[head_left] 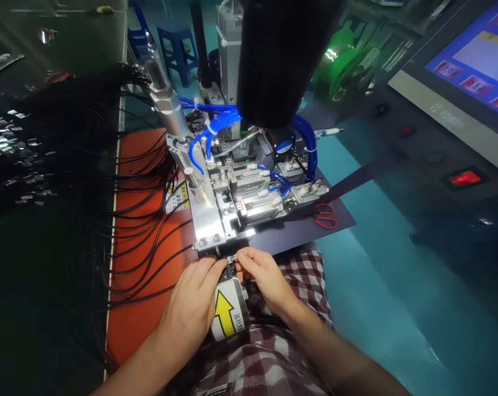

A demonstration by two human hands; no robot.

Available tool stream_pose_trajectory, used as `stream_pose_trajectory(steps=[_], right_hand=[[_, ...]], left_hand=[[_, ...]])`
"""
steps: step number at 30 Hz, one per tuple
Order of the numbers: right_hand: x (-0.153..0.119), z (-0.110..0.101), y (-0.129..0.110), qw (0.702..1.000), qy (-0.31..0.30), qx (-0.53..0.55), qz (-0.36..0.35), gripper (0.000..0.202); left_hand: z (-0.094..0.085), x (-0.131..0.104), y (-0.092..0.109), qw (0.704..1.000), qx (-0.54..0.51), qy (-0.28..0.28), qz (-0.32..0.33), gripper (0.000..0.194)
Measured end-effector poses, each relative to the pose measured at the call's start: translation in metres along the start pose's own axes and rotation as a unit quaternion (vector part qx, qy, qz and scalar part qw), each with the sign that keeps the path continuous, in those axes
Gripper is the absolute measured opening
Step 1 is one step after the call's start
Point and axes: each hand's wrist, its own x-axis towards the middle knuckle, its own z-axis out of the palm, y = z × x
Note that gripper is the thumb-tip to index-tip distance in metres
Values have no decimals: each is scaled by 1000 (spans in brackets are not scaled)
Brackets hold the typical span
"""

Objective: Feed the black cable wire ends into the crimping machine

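My left hand rests at the front edge of a metal machine, with its fingers closed and the thumb pointing toward the right hand. What its fingers grip is hidden beneath them. My right hand pinches the thin wires of a small cable end between thumb and index finger. These show in the narrow gap between both hands, too small to make out fully. Just below the hands is a cover with a yellow arrow label. Black cables run leftward from the machine across an orange surface.
Red-handled scissors lie on the dark machine base. A control panel with a screen and a lit red switch stands at right. Behind are a green wire spool and a blue stool. A dark cylinder hangs overhead.
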Motion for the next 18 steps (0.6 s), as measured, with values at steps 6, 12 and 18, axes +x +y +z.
stream_pose_trajectory(steps=[6,12,18], right_hand=[[-1,2,1,999,23,-12,-22,23],[0,4,5,999,24,27,-6,23],[4,4,2,999,36,-16,-23,31]], left_hand=[[0,-1,-1,1000,-9,5,-1,30],[0,-3,-1,1000,-3,2,-8,32],[1,-3,1,1000,23,5,-3,35]])
